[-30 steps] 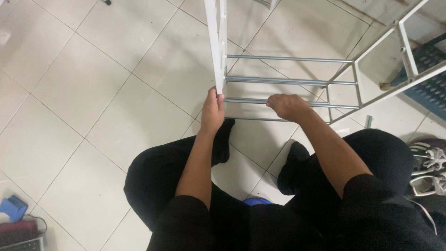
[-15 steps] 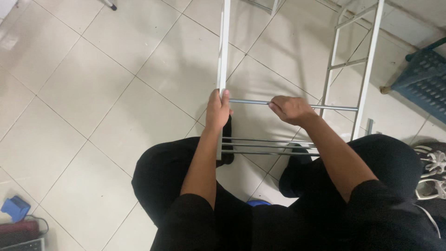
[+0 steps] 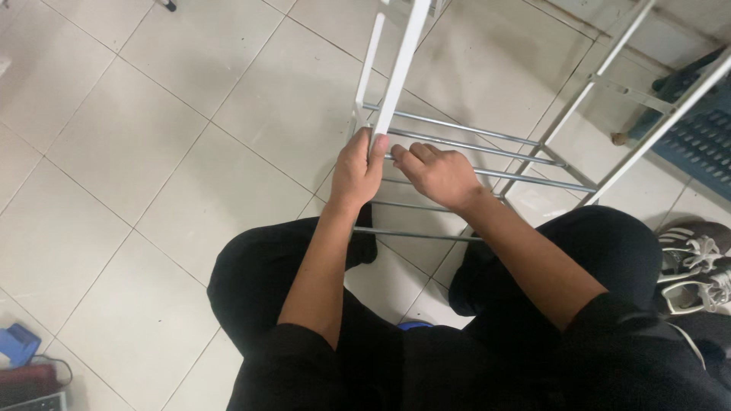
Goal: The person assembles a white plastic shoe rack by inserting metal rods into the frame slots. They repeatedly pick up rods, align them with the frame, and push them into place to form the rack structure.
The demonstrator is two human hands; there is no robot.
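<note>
The person sits over a tiled floor (image 3: 152, 152) with knees spread, both hands on a white metal rack (image 3: 487, 144) that stands tilted in front of them. The left hand (image 3: 356, 171) is closed around the lower part of a white upright (image 3: 400, 72), thumb pressed against the post's face, fingers wrapped behind it. The right hand (image 3: 435, 173) sits just beside the left, almost touching it, fingers curled down over a silver rod (image 3: 533, 180) close to where the rod meets the upright; the fingertips are hidden under the knuckles, so whether they truly pinch the rod or only rest on it cannot be told. Several such rods run side by side from the upright toward the right, to a second white frame (image 3: 609, 84) that slants up to the top right edge. Two more rods lie lower, between the wrists and the black trousers (image 3: 259, 281), one crossing just above a black sock (image 3: 364, 243). At the right edge a blue crate (image 3: 704, 137) stands behind the frame, and a pair of striped trainers (image 3: 697, 262) lies beside the right knee. In the bottom left corner a small blue thing (image 3: 14, 344) shows, with a dark red one (image 3: 30, 380) just beside it.
</note>
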